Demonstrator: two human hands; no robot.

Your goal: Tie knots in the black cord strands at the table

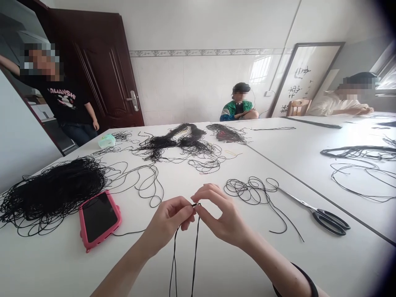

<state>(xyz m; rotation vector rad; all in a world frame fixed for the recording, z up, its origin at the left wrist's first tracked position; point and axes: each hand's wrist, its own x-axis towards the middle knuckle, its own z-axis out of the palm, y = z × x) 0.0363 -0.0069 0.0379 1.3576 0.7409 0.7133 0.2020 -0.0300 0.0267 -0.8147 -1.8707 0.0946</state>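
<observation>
A thin black cord (175, 264) is pinched between the thumb and fingers of my left hand (170, 218), near a small knot or loop (196, 204). My right hand (221, 212) meets it there, its thumb and index finger closed on the other end of the loop. Several strands hang from the two hands toward the table's near edge. Right of my hands lies a loose coil of black cord (247, 190). Scissors with black handles (321, 216) rest beyond it, blades pointing at the coil.
On the white table (139, 264) lie a big black cord heap (62, 185), a phone in a pink case (100, 218), more cord bundles (182, 140) and a light green box (107, 141). One person stands by the door (99, 70); two sit across the table.
</observation>
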